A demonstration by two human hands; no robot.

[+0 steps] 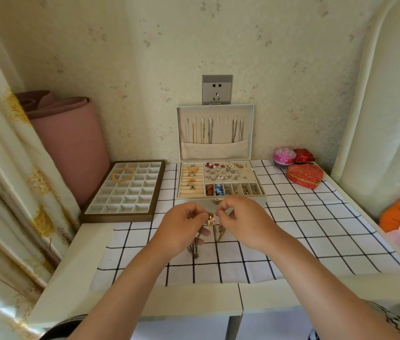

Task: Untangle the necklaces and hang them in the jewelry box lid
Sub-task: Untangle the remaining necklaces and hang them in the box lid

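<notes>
Here my left hand (183, 227) and right hand (241, 218) meet close together above the checked cloth (292, 217), just in front of the jewelry box (263, 199). Both hands have their fingers curled. They pinch the tangled necklaces (210, 220) between them, with a small gold and pink pendant showing in the gap. From my left hand, dull chain strands hang down to the cloth, and another loop hangs below the pendant. How the strands cross is too fine to make out.

The box stands at the back edge of the desk (76, 266), near the middle. Its lid (248, 123) is upright against the wall, below a socket (217, 89). Several chains (210, 131) hang from the hooks inside the lid, some gold and some silver, and their ends drop into the lid pocket. The open box below holds rings, earrings and small pieces in compartments.

A divided tray (118, 218) lies by the left edge of the desk, with gold hoops (122, 174) in its far cells. Near the back right corner sit a red heart-shaped box (304, 176), a pink round box (284, 155) and a small red box (304, 155).
</notes>
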